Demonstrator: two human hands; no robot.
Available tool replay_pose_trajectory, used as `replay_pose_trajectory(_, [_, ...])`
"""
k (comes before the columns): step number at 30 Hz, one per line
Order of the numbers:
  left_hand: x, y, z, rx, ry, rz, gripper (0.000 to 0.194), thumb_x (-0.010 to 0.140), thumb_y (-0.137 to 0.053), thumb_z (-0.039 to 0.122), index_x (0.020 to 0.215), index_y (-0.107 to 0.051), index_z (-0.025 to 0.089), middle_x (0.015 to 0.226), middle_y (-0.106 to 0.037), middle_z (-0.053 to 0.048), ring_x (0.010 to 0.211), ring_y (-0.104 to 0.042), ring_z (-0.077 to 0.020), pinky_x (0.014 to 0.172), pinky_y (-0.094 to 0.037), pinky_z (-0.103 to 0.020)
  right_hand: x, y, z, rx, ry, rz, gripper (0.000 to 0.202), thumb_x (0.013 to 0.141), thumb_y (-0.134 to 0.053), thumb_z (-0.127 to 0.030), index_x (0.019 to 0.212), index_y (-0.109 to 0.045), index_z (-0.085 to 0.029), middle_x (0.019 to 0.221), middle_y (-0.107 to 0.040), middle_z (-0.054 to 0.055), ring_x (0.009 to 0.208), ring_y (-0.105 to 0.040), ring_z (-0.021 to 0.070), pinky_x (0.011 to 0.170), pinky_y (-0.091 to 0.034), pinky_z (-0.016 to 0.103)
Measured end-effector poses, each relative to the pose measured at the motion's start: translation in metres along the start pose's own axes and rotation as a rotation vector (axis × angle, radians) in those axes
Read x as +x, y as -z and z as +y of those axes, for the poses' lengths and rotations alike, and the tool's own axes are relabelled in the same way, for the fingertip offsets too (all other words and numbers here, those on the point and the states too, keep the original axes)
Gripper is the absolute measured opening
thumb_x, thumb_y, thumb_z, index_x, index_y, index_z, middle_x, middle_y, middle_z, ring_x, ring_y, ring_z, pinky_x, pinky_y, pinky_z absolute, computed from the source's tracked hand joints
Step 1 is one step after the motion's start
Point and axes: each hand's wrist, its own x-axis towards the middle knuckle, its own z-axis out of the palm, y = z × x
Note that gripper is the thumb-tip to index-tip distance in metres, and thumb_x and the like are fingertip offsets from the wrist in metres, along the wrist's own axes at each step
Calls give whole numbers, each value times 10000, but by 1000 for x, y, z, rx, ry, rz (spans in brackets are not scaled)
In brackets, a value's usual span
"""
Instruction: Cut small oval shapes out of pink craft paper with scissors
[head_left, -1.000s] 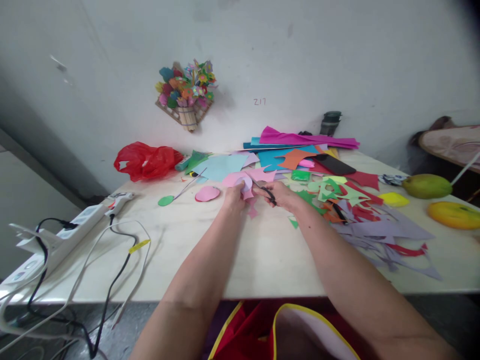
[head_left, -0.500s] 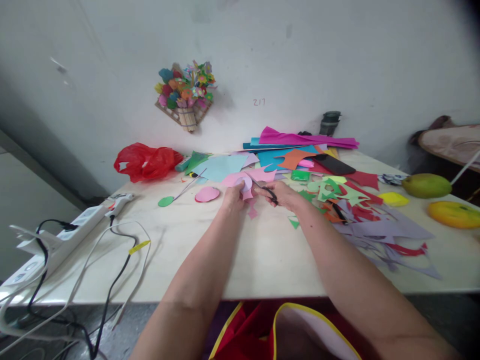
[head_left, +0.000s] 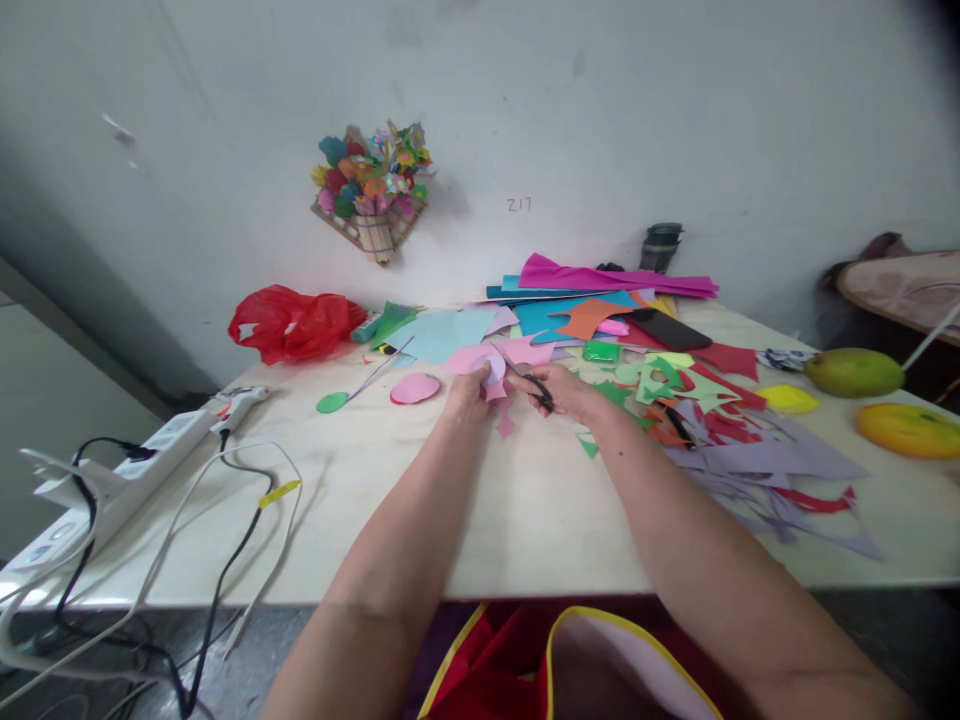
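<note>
My left hand (head_left: 469, 390) is closed on a sheet of pink paper (head_left: 466, 358) with a round lilac paper piece (head_left: 493, 370) lying over it. Black-handled scissors (head_left: 541, 393) are gripped in my right hand (head_left: 568, 390), their blades at the right edge of the lilac circle and the pink sheet. A strip of pink paper hangs below the circle, and a small pink scrap (head_left: 506, 422) shows just under it. Left of my hands lies a pink oval piece (head_left: 415, 387) with a red edge beneath. Beyond it is a green disc (head_left: 332, 402) with a thin stick by it.
Paper scraps (head_left: 765, 455) in several colours cover the right side. Coloured sheets (head_left: 615, 275) and a dark phone (head_left: 666, 328) lie at the back. A red plastic bag (head_left: 292, 322) sits back left. A power strip (head_left: 142, 460) with cables lies left; two mangoes (head_left: 855, 372) are right.
Both hands keep nearly the same place. The scissors have shifted very slightly in my right hand, with the blades still at the paper; little else differs.
</note>
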Motion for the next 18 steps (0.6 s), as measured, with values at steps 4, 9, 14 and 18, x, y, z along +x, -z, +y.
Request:
replay_pose_trajectory(4, [1, 1, -1, -4, -10, -28, 112, 758, -592, 52, 848, -598, 117, 711, -643, -55, 691, -645, -161, 691, -539, -273, -3, -1, -4, -11, 8, 6, 381, 676, -717, -481, 662, -518, -156, 457, -483, -48, 350, -406, 42, 329, -294, 163])
replay_pose_trajectory(9, [0, 0, -2, -7, -1, -32, 133, 743, -604, 50, 854, -604, 123, 705, -651, -60, 733, -657, -176, 721, -534, -275, -2, -2, -4, 5, -7, 16, 394, 649, -735, -495, 682, -543, -153, 455, -485, -51, 354, -412, 42, 339, -310, 164])
replay_pose_trajectory(14, [-6, -3, 0, 19, 11, -1, 101, 746, -598, 58, 819, -600, 128, 664, -634, -47, 676, -643, -179, 700, -535, -303, -2, -3, -3, -6, 1, 24, 379, 659, -729, -491, 703, -563, -154, 458, -483, -50, 363, -413, 49, 348, -326, 171])
replay_pose_trajectory(18, [-7, -3, 1, 19, -1, 4, 100, 744, -599, 55, 815, -602, 125, 664, -626, -37, 653, -633, -173, 701, -530, -317, 1, -3, 0, -12, 6, 16, 379, 664, -725, -493, 710, -567, -152, 461, -480, -49, 369, -408, 50, 358, -344, 176])
